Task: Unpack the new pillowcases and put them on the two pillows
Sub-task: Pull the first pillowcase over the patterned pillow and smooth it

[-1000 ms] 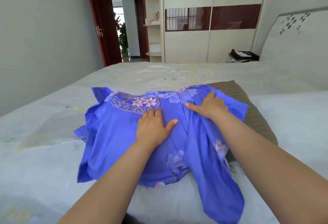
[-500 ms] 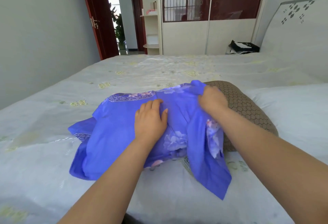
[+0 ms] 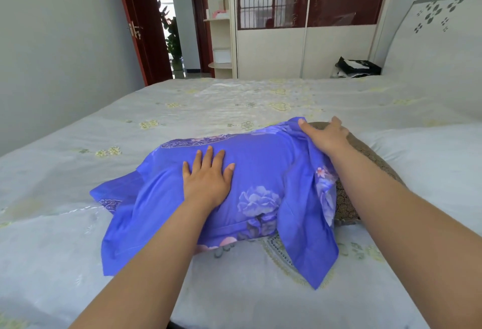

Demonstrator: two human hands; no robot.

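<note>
Done: pillowcase (image 3: 260,172) covers most of pillow (image 3: 365,153).
Left: right end bare.
Hands: left (image 3: 206,180) flat; right (image 3: 326,138) pinches pillowcase edge.

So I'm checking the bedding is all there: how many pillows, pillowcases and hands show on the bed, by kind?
Pillows: 2, brown pillow half inside the case, white pillow to its right
Pillowcases: 1, blue pillowcase
Hands: 2, left hand flat on the case, right hand at its open end
Total: 5
</note>
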